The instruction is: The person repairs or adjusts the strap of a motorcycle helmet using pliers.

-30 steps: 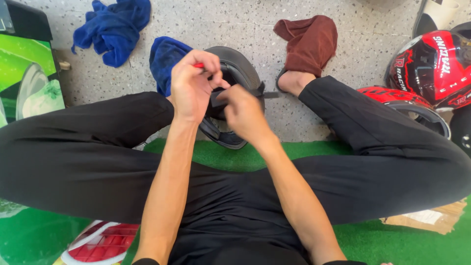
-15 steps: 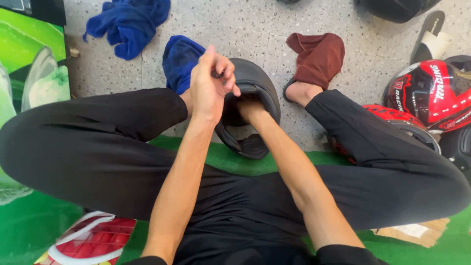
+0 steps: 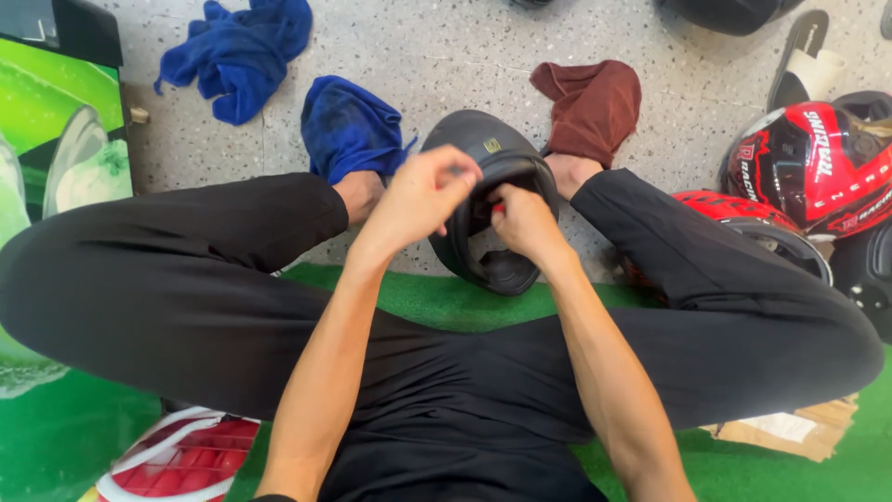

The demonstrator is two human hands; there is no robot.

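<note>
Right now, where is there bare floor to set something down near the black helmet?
Bare speckled floor lies beyond the black helmet, between the crumpled blue cloth and the maroon cloth. The right side is crowded by the red helmet and a sandal. Both hands, left hand and right hand, occupy the helmet.

Both forearms stretched forward between the spread legs. The left hand (image 3: pixel 423 197) was curled, fingers pinched together. The right hand (image 3: pixel 520 221) met it, fingers bent.

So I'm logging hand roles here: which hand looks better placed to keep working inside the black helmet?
Probably the right hand: its fingers sit at the black helmet opening. The left hand lies over the shell's top, seemingly steadying it.
</note>
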